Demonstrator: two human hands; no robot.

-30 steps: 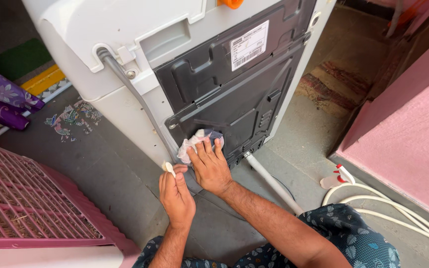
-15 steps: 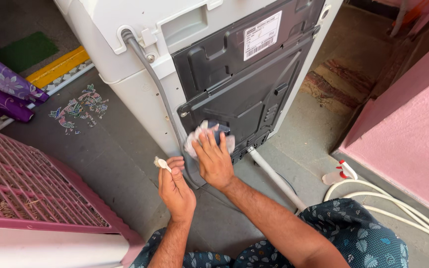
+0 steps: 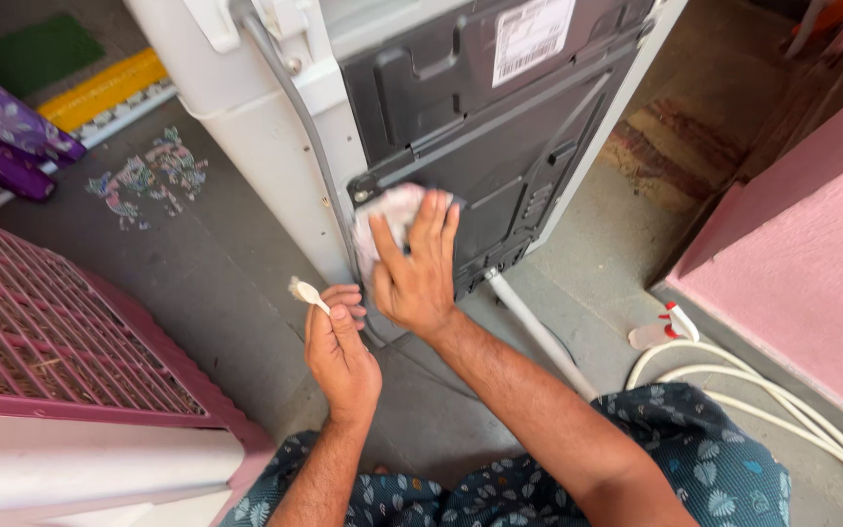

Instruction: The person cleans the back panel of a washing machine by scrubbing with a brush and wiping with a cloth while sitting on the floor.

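Crumpled white cloth (image 3: 389, 210) being pressed flat by right hand (image 3: 420, 276) against black plastic back panel (image 3: 500, 146) of white washing machine (image 3: 256, 156). Small white plastic brush (image 3: 306, 292) being pinched in left hand (image 3: 341, 353) grip, near grey hose (image 3: 297, 117).

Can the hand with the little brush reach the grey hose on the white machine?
Probably yes. The left hand, pinching the small brush, sits just beside the grey hose, and nothing lies between them. The right hand presses a cloth farther right.
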